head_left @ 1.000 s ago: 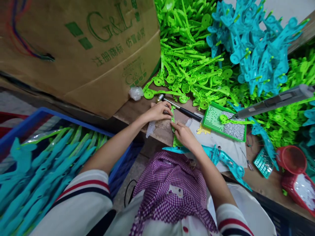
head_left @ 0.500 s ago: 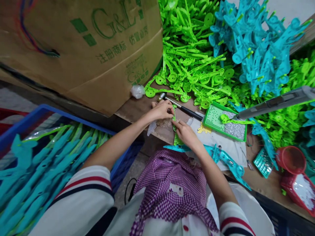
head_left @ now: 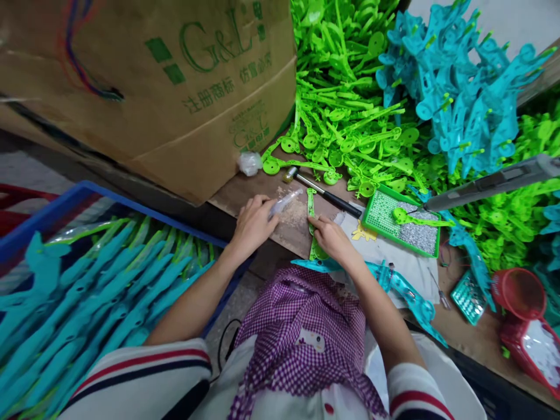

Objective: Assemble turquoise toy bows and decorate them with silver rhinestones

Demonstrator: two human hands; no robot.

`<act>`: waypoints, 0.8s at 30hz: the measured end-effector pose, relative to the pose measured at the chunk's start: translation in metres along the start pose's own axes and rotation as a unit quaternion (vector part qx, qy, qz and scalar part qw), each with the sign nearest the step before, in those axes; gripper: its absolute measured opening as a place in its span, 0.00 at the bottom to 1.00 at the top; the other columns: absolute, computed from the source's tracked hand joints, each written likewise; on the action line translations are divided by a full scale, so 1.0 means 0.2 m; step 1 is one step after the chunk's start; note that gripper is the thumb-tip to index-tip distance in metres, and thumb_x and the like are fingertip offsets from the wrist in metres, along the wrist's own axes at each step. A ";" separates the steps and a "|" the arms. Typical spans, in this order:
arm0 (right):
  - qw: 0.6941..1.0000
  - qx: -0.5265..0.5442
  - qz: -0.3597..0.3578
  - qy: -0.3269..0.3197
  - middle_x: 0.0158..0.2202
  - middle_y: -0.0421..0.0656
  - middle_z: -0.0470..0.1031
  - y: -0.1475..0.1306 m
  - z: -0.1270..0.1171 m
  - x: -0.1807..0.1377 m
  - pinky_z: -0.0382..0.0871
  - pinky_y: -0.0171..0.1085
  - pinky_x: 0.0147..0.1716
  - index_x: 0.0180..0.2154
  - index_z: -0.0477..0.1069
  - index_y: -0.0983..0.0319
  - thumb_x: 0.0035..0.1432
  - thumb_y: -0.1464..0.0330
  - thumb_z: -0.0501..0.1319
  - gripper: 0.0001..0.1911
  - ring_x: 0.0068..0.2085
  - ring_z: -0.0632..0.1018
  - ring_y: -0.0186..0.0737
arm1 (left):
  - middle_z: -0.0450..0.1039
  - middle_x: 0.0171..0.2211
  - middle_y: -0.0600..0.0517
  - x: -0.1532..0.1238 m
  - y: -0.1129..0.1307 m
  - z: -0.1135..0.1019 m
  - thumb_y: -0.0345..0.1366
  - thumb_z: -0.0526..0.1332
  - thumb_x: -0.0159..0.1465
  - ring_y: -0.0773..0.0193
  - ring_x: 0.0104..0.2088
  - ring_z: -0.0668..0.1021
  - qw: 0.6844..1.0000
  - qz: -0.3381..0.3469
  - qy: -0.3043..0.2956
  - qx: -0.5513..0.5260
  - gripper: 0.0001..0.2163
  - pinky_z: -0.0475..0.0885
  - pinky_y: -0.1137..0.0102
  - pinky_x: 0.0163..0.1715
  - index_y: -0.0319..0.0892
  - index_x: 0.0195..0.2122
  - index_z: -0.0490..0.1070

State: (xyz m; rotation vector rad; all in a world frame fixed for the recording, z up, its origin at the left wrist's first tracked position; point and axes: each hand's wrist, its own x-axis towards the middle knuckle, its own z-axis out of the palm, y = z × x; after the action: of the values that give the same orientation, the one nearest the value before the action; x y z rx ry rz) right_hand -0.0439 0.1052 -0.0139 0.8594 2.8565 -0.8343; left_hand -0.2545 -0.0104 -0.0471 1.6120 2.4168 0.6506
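Observation:
A long green plastic part (head_left: 311,224) lies flat on the wooden bench (head_left: 262,195) in front of me. My right hand (head_left: 333,238) presses on its middle with fingers curled together. My left hand (head_left: 254,224) is near the bench's front edge, closed around a small clear tube (head_left: 285,202) that points up and right towards the part. A small hammer (head_left: 324,191) with a black handle lies just beyond the part. A turquoise part (head_left: 394,284) rests by my right forearm.
A large cardboard box (head_left: 166,93) stands at the back left. Piles of green parts (head_left: 350,116) and turquoise parts (head_left: 455,99) fill the back. A green tray (head_left: 400,220) holds small silvery pieces. A blue crate (head_left: 65,204) of turquoise parts sits at left. A red cup (head_left: 518,287) stands at right.
My left hand has drawn back from the top of the green part towards the bench edge and now holds the clear tube. My right hand has stayed on the part.

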 end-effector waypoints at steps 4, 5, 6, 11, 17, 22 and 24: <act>1.000 0.000 -0.004 -0.004 0.47 0.48 0.74 0.01 0.00 0.00 0.66 0.37 0.46 0.62 0.66 0.62 0.66 0.75 0.49 0.25 0.44 0.76 0.42 | 0.73 0.53 0.43 -0.02 0.01 -0.05 0.40 0.56 0.69 0.50 0.52 0.75 0.993 -0.018 0.033 -0.115 0.19 0.68 0.57 0.55 0.43 0.60 0.68; 1.000 0.002 -0.006 -0.006 0.46 0.48 0.74 0.01 -0.01 0.00 0.65 0.37 0.46 0.62 0.66 0.61 0.66 0.75 0.49 0.25 0.44 0.76 0.41 | 0.74 0.52 0.45 -0.04 0.01 -0.06 0.42 0.58 0.68 0.52 0.50 0.76 0.984 -0.032 0.039 -0.168 0.21 0.70 0.59 0.53 0.45 0.61 0.67; 1.000 0.004 -0.009 -0.008 0.46 0.48 0.74 0.01 -0.01 0.00 0.65 0.37 0.46 0.62 0.66 0.61 0.66 0.75 0.49 0.25 0.44 0.76 0.41 | 0.75 0.50 0.46 -0.06 0.02 -0.06 0.45 0.60 0.67 0.54 0.47 0.77 0.972 -0.051 0.043 -0.227 0.23 0.72 0.61 0.50 0.46 0.62 0.66; 1.000 0.016 -0.012 -0.010 0.46 0.47 0.74 0.04 -0.01 0.01 0.64 0.36 0.47 0.62 0.66 0.60 0.66 0.75 0.48 0.26 0.44 0.76 0.40 | 0.77 0.46 0.48 -0.17 0.15 0.03 0.50 0.60 0.66 0.58 0.44 0.78 0.855 -0.182 0.023 -0.485 0.23 0.74 0.66 0.45 0.45 0.58 0.71; 0.999 0.037 -0.018 -0.011 0.48 0.47 0.75 0.06 -0.01 0.02 0.65 0.37 0.49 0.64 0.66 0.59 0.66 0.75 0.48 0.27 0.47 0.75 0.41 | 0.77 0.47 0.46 -0.14 0.27 0.14 0.43 0.69 0.58 0.59 0.45 0.79 0.746 -0.204 -0.040 -0.633 0.26 0.76 0.67 0.44 0.43 0.56 0.71; 0.998 0.063 -0.020 -0.008 0.48 0.47 0.75 0.07 0.00 0.02 0.65 0.38 0.51 0.64 0.65 0.58 0.65 0.75 0.48 0.28 0.48 0.75 0.41 | 0.76 0.48 0.44 -0.12 0.25 0.19 0.46 0.72 0.55 0.61 0.40 0.80 0.780 -0.183 -0.066 -0.595 0.32 0.78 0.66 0.40 0.41 0.59 0.68; 0.998 0.066 -0.018 -0.007 0.48 0.47 0.75 0.07 0.01 0.02 0.65 0.38 0.50 0.64 0.65 0.58 0.65 0.75 0.48 0.28 0.47 0.75 0.41 | 0.75 0.48 0.44 -0.11 0.24 0.20 0.47 0.73 0.54 0.62 0.39 0.80 0.787 -0.180 -0.072 -0.586 0.33 0.78 0.66 0.39 0.42 0.59 0.68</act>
State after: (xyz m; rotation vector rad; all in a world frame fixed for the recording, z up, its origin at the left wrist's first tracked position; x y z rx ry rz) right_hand -0.0396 0.1162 -0.0226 0.8125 2.8394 -1.0404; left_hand -0.1910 -0.0036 -0.0637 0.6013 1.4649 1.4450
